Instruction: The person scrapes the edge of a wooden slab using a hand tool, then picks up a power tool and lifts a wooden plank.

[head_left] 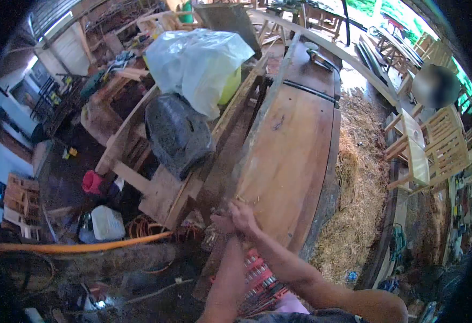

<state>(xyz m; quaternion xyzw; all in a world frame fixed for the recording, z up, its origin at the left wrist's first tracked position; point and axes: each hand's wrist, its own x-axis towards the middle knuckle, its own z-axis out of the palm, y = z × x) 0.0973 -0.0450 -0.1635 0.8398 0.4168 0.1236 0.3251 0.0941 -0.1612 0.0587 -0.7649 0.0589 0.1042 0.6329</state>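
Right, here's the left hand (pixel 223 223) drawn up close against the right hand (pixel 242 216), the pair of them at the near left edge of the long wooden worktop (pixel 287 161). Fingers look curled on both, but I can't tell whether either grip is closed around something; it's too small and blurred. Just past the right hand, small pale pieces (pixel 256 199) lie on the wood. Farther up, a black bar (pixel 311 93) runs across the worktop. Over to the left, a bulky dark grey object (pixel 176 132) sits near a cloudy plastic sheet (pixel 193 59); on the right, wood shavings (pixel 359 215) cover the floor, with pale wooden chairs (pixel 416 156) beyond. An orange strip (pixel 85 247) stretches across the lower left.
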